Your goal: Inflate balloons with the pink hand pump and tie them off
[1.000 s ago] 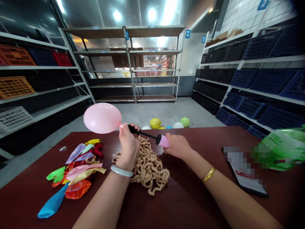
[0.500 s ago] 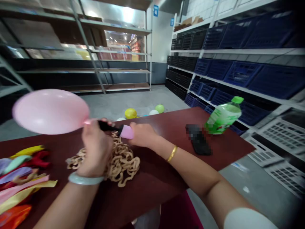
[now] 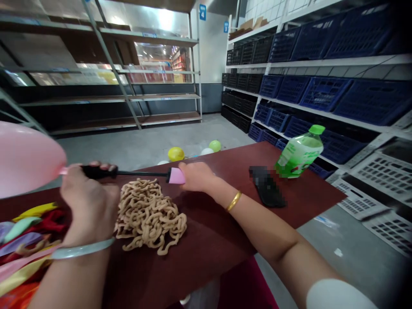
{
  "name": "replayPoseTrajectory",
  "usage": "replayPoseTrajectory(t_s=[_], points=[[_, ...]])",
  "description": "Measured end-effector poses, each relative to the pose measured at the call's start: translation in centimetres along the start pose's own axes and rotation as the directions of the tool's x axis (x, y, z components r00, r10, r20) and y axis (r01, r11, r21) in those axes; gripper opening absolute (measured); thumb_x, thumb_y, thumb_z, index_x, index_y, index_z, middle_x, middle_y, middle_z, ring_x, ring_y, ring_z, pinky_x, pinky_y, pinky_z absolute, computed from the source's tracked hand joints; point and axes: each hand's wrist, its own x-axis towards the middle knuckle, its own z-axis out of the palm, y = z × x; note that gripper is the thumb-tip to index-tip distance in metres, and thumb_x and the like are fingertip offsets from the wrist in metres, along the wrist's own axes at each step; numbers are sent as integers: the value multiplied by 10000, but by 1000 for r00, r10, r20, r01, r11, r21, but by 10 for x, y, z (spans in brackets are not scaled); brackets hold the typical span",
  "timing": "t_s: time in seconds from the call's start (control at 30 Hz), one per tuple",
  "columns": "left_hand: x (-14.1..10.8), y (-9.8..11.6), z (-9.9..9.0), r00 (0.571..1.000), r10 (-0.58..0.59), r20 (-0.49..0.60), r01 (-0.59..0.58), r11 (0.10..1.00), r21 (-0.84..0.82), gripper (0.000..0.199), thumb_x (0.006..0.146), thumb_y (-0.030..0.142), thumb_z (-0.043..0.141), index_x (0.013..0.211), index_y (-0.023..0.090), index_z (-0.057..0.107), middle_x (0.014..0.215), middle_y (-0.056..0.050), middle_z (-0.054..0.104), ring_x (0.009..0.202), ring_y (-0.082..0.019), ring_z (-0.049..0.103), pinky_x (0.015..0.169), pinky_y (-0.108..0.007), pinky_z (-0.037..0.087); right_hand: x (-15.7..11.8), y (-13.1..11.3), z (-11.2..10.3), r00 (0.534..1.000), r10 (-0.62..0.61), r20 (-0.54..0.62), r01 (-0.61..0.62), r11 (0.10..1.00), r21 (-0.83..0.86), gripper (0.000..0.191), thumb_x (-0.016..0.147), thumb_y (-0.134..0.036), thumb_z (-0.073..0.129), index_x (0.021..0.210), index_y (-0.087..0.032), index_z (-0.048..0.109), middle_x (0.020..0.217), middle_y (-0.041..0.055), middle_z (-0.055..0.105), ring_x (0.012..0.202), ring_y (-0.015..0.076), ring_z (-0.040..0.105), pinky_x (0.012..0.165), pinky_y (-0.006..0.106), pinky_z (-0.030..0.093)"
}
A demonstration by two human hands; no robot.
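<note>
A balloon hand pump (image 3: 141, 173) is stretched out between my hands, its thin black rod showing. My left hand (image 3: 88, 201) is closed around the black end. On the nozzle there sits an inflated pink balloon (image 3: 28, 156), cut off by the left edge of the view; its neck is at my left fingers. Wrapped around the pink part of the pump is my right hand (image 3: 198, 177). Below the rod, a heap of beige, cord-like curly strands (image 3: 151, 216) lies on the dark red table (image 3: 215, 231). Uninflated balloons (image 3: 27, 244) in several colours lie by my left forearm.
A black phone (image 3: 268, 189), partly blurred, and a green-capped bottle (image 3: 301, 152) stand or lie at the table's right. Inflated balloons (image 3: 176, 153) rest on the floor beyond. Shelves with blue crates (image 3: 325, 94) line the right; a metal rack (image 3: 164, 96) is behind.
My left hand has moved left with the black end and the pink balloon, so the pump's rod is now drawn out. My right hand stays nearly in place.
</note>
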Motion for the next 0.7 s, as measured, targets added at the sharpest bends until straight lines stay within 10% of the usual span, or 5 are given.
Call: replayPoseTrajectory(t_s=[0.43, 0.7], points=[[-86, -43, 24, 978, -148, 145, 153, 988, -24, 239, 830, 294, 656, 854, 219, 430, 754, 24, 549, 642, -108, 554, 683, -271, 471, -8, -26, 5, 997, 48, -57, -43, 996, 80, 367, 798, -443, 597, 1063, -194, 550, 935, 89, 721, 827, 284, 700, 654, 339, 458], [-45, -16, 11, 992, -106, 72, 107, 994, -13, 224, 804, 256, 636, 813, 215, 415, 710, 28, 535, 592, -120, 553, 610, -285, 455, -2, -28, 10, 996, 84, 32, -86, 994, 73, 400, 811, -471, 613, 1091, -191, 561, 1010, 117, 720, 887, 293, 695, 701, 349, 457]])
